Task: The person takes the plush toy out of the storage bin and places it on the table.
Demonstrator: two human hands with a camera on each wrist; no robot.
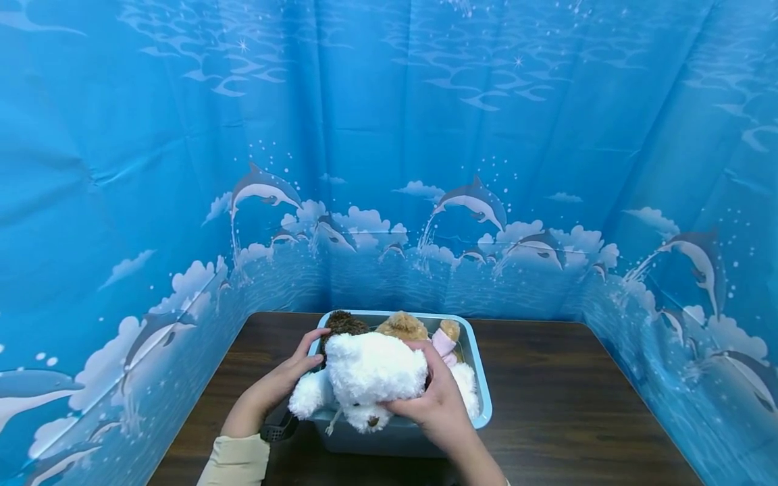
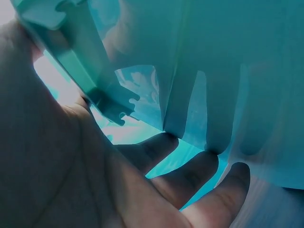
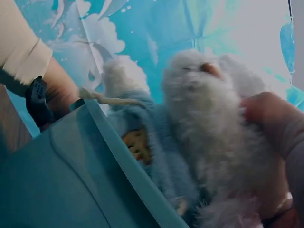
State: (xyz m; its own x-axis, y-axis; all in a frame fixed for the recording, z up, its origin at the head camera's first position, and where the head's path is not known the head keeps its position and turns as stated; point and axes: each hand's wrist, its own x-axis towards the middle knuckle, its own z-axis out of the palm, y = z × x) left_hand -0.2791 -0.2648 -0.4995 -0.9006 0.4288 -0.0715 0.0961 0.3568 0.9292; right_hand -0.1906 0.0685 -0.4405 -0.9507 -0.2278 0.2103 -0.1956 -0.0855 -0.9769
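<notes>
Where the head view looks down, a pale-blue plastic tub (image 1: 480,385) stands at the near edge of a dark wood table (image 1: 547,391); white plush bear (image 1: 377,368) tipped face-down over the tub's near edge, one arm at its near left corner; right hand (image 1: 434,401) grips the side of the head, thumb by the muzzle, fingers over the top; left hand (image 1: 282,378) holds the tub's left edge; dark-brown curly plush (image 1: 345,324) in the far left corner, tan plush (image 1: 402,326) along the far edge, pink-clothed plush (image 1: 446,341) toward the far right corner.

As the left wrist view shows, that hand's fingers lie a little apart against the tub's outer wall; thumb tip hidden.

While the right wrist view is blurred, the bear's light-blue garment (image 3: 166,137) shows beside the tub rim, cord lying at its corner; right thumb presses into the fur.

Judged light, soft, squashy, hardly breakable; loose fur may slide under fingertips, so a broad hold round head or trunk seems best, not the cord.
</notes>
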